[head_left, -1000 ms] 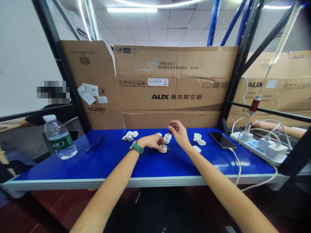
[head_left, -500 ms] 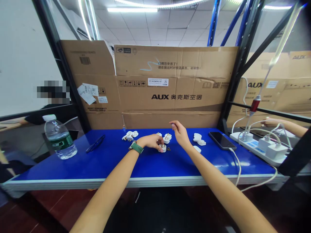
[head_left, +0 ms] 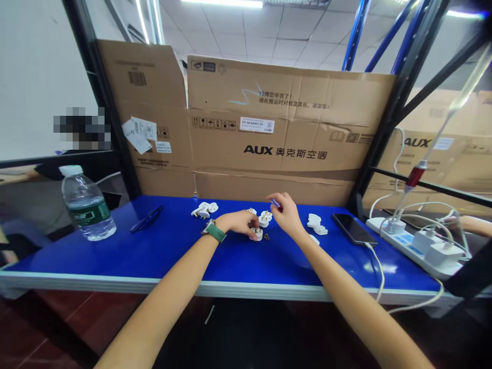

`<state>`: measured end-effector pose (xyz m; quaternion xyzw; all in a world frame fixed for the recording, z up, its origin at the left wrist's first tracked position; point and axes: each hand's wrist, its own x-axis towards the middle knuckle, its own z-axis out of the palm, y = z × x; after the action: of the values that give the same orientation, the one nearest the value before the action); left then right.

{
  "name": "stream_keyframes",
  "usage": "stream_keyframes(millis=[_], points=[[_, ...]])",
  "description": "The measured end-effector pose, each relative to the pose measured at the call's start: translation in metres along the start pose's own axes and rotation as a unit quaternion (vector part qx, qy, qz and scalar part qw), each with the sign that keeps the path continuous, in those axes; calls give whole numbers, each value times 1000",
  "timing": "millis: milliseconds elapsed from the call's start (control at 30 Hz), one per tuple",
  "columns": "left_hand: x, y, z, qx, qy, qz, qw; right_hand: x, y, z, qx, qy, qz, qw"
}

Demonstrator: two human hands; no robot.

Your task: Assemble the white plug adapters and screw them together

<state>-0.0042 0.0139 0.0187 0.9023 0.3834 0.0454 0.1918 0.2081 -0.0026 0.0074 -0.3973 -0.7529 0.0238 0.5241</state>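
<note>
My left hand (head_left: 240, 222), with a green watch at the wrist, rests on the blue table (head_left: 177, 256) and grips a small white plug body (head_left: 257, 234). My right hand (head_left: 283, 212) hovers just right of it, fingers pinched on a small thin object that I cannot make out. Another white plug part (head_left: 264, 219) lies between the two hands. More white plug pieces (head_left: 205, 209) sit to the left and white plug covers (head_left: 315, 222) to the right.
A water bottle (head_left: 85, 204) stands at the table's left, a dark pen (head_left: 146, 219) beside it. A phone (head_left: 353, 229) on a cable and a white power strip (head_left: 417, 244) lie at the right. Cardboard boxes (head_left: 269, 128) wall the back. Another person's hand (head_left: 471, 223) is at far right.
My right hand dropped slightly and stays pinched near the plug parts. The left hand kept its hold on the plug body. The view tilted a little downward and left.
</note>
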Motion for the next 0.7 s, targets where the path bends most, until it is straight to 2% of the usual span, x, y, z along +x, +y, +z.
stream_keyframes(millis=[133, 200, 333, 533, 700], points=[[3, -4, 5, 29, 20, 11, 999, 15, 15, -5, -41, -106, -12, 993], [5, -5, 9, 51, 37, 16, 998, 15, 25, -5, -56, -134, -1, 989], [5, -3, 12, 97, 79, 18, 992, 2, 42, -2, -85, -89, 13, 992], [2, 5, 8, 134, 93, 20, 986, -6, 49, 1, -73, -100, 16, 992], [4, 7, 7, 108, 88, 14, 990, -4, 49, 1, -58, -103, 22, 993]])
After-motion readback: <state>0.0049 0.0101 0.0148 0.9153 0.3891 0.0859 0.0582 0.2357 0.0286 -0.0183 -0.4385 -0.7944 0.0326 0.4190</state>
